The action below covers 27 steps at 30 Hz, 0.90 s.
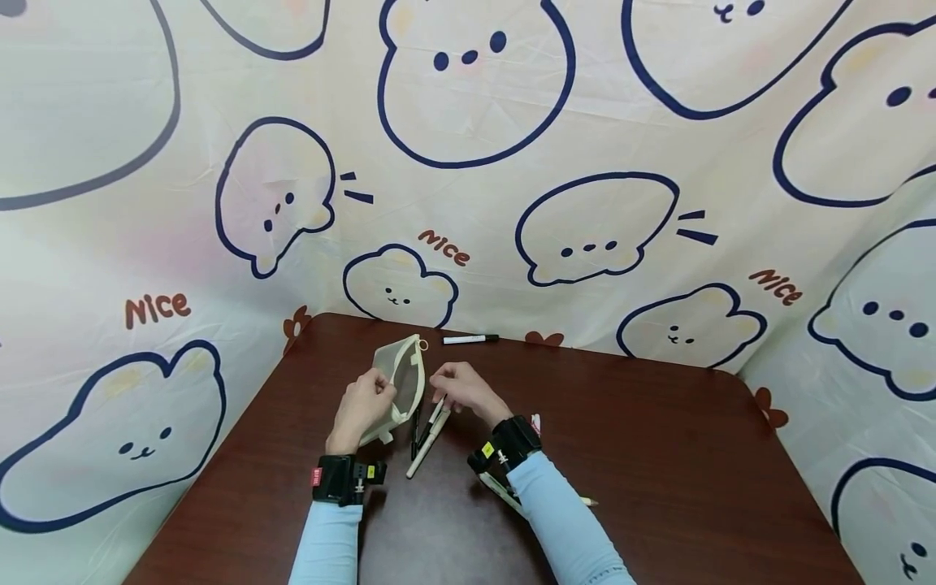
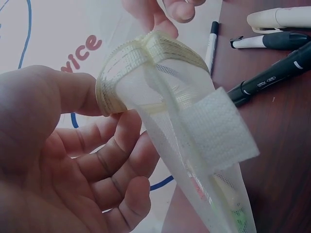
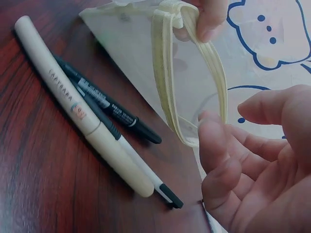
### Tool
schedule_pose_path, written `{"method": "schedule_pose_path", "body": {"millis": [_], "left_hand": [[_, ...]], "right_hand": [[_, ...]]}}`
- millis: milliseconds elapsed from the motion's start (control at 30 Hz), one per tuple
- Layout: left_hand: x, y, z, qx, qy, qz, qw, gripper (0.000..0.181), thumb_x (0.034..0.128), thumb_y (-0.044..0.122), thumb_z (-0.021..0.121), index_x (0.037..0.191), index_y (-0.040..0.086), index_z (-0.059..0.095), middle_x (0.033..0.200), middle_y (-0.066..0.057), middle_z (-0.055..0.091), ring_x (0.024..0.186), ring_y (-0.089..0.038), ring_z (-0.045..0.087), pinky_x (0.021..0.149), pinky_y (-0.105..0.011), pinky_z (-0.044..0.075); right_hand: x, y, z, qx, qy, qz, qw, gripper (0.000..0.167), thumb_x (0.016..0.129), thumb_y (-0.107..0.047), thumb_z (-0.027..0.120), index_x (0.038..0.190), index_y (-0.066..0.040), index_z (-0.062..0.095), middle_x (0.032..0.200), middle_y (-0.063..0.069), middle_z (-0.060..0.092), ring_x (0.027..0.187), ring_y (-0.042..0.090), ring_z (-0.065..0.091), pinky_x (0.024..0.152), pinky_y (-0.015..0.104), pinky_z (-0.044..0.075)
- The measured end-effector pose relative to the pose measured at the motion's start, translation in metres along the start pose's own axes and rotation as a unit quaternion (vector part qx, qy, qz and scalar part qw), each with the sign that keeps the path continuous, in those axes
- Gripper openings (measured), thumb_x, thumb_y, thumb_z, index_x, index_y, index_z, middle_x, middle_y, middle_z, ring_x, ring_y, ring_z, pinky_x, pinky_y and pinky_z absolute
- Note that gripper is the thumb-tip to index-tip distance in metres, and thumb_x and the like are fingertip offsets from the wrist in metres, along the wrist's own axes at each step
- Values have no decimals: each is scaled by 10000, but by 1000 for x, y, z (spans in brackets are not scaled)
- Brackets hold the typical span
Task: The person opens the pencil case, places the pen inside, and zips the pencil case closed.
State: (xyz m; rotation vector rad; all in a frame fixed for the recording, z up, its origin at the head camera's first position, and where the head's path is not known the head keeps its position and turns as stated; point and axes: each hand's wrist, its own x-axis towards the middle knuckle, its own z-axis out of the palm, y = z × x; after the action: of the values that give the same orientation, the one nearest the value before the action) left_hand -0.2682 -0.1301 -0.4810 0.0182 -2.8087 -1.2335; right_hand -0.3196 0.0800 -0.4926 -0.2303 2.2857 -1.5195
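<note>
1 mesh pouch (image 1: 409, 379) hangs pinched in the left fingers (image 2: 129, 129).

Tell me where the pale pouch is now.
In the head view, the pale pouch is held by the left hand, just left of three pens.

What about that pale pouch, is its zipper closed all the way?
No, the right wrist view shows the pouch gaping, its zipper edges spread apart around a wide opening.
</note>
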Motion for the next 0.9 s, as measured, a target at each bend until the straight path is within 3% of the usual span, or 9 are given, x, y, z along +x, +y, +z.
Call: {"method": "schedule_pose_path", "body": {"millis": [200,333,467,600,700,900], "left_hand": [[0,-1,1,-25,-34,44,10000,89,890,206,551,865,125,578,770,-35,592,666,-189,538,597,-294,388],[0,-1,1,-12,-18,77,10000,91,890,209,552,859,128,579,771,-31,598,669,-190,542,600,-296,391],[0,-1,1,-43,-32,47,10000,92,894,213,554,860,133,581,762,-30,596,662,-192,543,597,-298,393],[0,-1,1,-3,-1,69,10000,86,886,210,556,857,133,580,772,-30,598,675,-191,545,608,-297,392],[1,0,1,0,1,79,10000,87,884,208,555,856,129,578,780,-34,603,681,-192,546,610,-298,392],[2,-1,0,13,-27,40,10000,92,893,206,552,861,124,581,780,-41,599,678,-190,544,604,-296,390]], "right_hand": [[-8,2,-5,-429,112,-242,9987,280,996,-234,523,1133,-10,621,869,217,707,588,292,622,454,245,402],[-18,0,-10,-996,229,-315,9943,306,998,-258,520,1152,-12,617,909,232,709,650,351,650,482,274,433],[-30,-3,-15,-1788,370,-365,9825,256,998,-265,521,1122,-66,624,908,181,717,657,281,662,557,293,480],[-43,-4,-21,-2188,459,-367,9740,231,992,-269,526,1117,-102,625,905,135,708,675,222,668,624,304,511],[-52,-1,-25,-2391,579,-364,9686,234,988,-278,533,1119,-109,629,855,99,685,663,199,646,609,302,492],[-65,7,-33,-2978,968,-370,9490,205,977,-274,555,1069,-112,640,714,22,572,567,166,504,537,295,381]]}}
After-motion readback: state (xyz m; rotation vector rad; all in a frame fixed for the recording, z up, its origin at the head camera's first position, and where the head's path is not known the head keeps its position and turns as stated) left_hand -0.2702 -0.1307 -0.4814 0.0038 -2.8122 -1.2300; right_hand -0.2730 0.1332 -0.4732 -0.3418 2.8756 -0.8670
